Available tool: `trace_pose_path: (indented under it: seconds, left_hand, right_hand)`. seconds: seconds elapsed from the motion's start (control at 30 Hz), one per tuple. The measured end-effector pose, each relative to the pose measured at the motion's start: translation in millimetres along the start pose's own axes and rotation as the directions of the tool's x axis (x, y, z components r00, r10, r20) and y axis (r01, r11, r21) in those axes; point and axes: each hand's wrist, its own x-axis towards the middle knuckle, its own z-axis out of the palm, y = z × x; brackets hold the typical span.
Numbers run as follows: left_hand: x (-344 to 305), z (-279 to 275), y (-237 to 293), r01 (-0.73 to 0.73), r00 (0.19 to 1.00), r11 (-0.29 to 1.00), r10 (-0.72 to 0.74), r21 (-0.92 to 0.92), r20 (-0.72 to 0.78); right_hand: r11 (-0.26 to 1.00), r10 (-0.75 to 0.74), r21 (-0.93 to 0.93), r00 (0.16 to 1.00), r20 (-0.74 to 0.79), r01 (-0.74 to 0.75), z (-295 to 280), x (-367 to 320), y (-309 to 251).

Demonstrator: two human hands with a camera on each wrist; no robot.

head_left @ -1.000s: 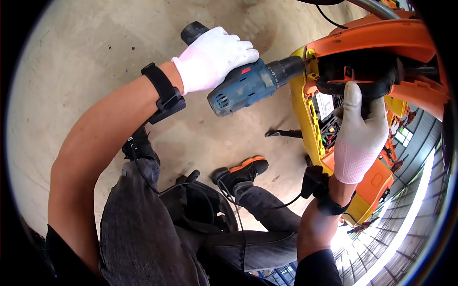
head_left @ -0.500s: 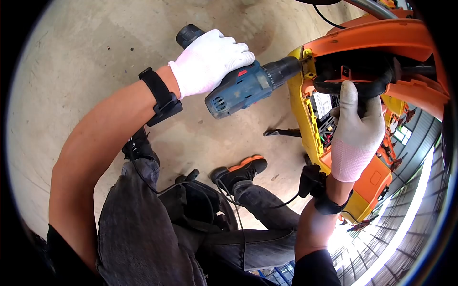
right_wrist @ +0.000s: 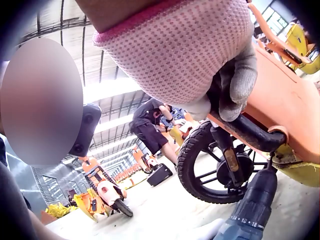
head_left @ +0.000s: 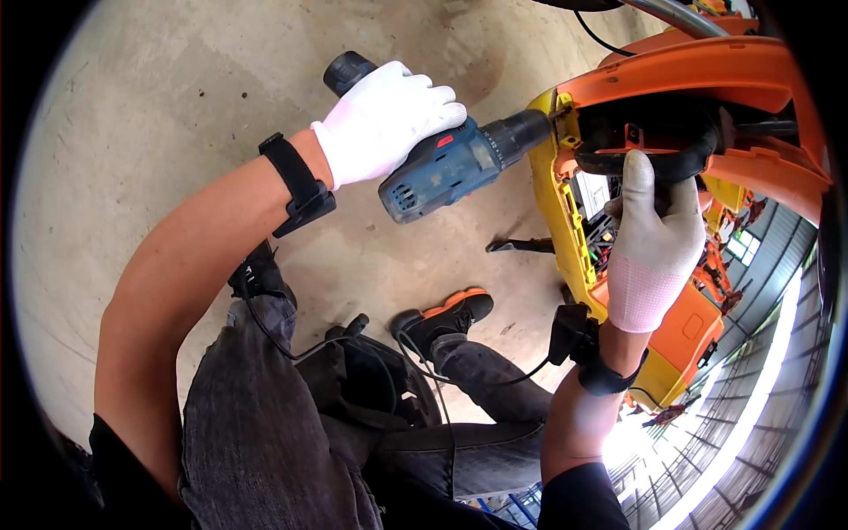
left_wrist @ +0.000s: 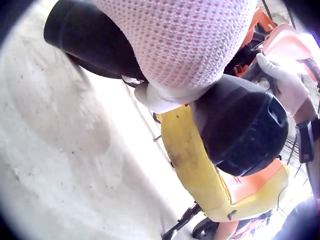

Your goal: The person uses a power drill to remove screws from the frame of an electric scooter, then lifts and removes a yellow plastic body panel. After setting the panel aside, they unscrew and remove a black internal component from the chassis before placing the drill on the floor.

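In the head view my white-gloved left hand point(head_left: 389, 124) grips a blue cordless drill point(head_left: 433, 177) by its handle, fingers wrapped round it. The drill lies level, its black chuck point(right_wrist: 260, 192) pointing right; the right wrist view shows its bit meeting the end of a black curved bar point(right_wrist: 255, 134) beside the yellow panel point(head_left: 565, 234). My gloved right hand point(head_left: 658, 238) holds that bar, thumb on the near side and fingers curled behind, partly hidden. The bar sits against the orange body point(head_left: 689, 75) of a scooter.
An open compartment with wiring and a white label point(head_left: 596, 194) lies below the bar. A kickstand point(head_left: 521, 245) reaches to the concrete floor. The right wrist view shows a spoked wheel point(right_wrist: 220, 170), another person point(right_wrist: 152, 125) and a parked orange scooter point(right_wrist: 107, 192).
The scooter and both hands have shifted slightly left in the head view. The drill stays at the panel's upper edge, and both holds are the same.
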Motion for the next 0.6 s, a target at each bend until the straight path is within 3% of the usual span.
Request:
trace_pose_path:
  seconds: [0.07,0.2,0.3,0.37,0.43,0.47,0.57,0.6]
  left_hand:
    - [-2,-1,0,-0.003,1.000,1.000,0.003,0.000,-0.005]
    - [-9,-3,2,-0.019,1.000,1.000,0.019,-0.019,0.001]
    - [-16,-8,6,-0.004,0.998,0.999,0.006,-0.034,0.064]
    - [-27,-10,7,-0.003,0.996,0.999,0.006,-0.034,0.086]
    - [-37,-11,11,-0.008,0.997,0.998,0.013,-0.065,0.078]
    - [-41,-12,12,-0.018,0.993,0.995,0.030,-0.101,0.118]
    - [-47,-13,24,-0.014,0.971,0.991,0.046,-0.134,0.234]
    - [-48,-14,27,-0.044,0.960,0.993,0.073,-0.114,0.269]
  right_hand:
    - [0.996,0.072,0.057,0.997,0.029,-0.074,0,0,-5]
    - [0.987,0.070,0.143,0.997,0.015,-0.072,1,-1,2]
    - [0.973,0.150,0.163,0.983,0.103,-0.165,-2,-14,9]
    - [0.942,0.232,0.180,0.937,0.261,-0.283,2,-34,26]
    - [0.738,0.345,0.353,0.772,0.534,-0.575,19,-47,44]
    - [0.606,0.303,0.449,0.713,0.633,-0.657,31,-53,62]
    - [0.320,0.195,0.620,0.690,0.697,-0.716,59,-47,86]
    - [0.319,0.199,0.620,0.690,0.696,-0.717,64,-42,90]
